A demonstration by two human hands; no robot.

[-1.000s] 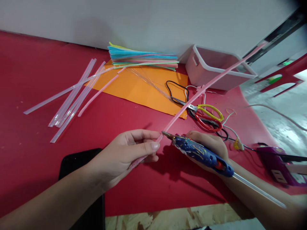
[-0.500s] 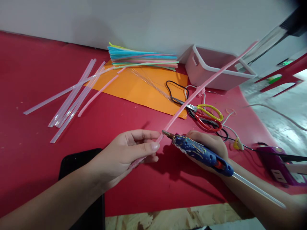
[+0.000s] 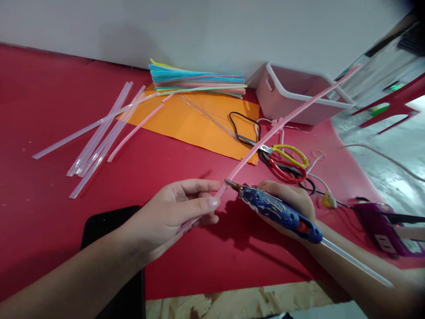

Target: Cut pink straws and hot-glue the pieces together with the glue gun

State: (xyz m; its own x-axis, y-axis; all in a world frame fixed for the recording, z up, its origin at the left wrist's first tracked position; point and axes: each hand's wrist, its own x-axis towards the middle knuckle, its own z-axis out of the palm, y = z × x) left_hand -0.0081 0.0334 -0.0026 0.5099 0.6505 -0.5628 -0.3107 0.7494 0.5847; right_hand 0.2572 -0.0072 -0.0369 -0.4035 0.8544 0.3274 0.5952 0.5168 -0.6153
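Observation:
Between the thumb and fingers of my left hand [image 3: 179, 212] is a long pink pipe cleaner [image 3: 282, 120], which slants up to the right past the scissors and in front of the bin. My right hand [image 3: 290, 201] is wrapped round a blue hot glue gun [image 3: 275, 208] smeared with dried glue. Its metal nozzle meets or nearly meets the pipe cleaner just beyond my left fingertips. A clear glue stick [image 3: 357, 261] sticks out of the gun's back end. Part of the pipe cleaner is hidden inside my left hand.
Scissors [image 3: 288, 164] with yellow and red handles lie among cables. Behind stand a pipe cleaner bundle [image 3: 199, 79] on orange paper [image 3: 195, 128] and a pink bin [image 3: 299, 104]. Clear glue sticks [image 3: 99, 137] are at left, a black phone-like slab [image 3: 116, 217] under my left arm, a purple power strip [image 3: 381, 230] at right.
The far end of the pink pipe cleaner has dipped slightly. Both hands and the glue gun have hardly moved.

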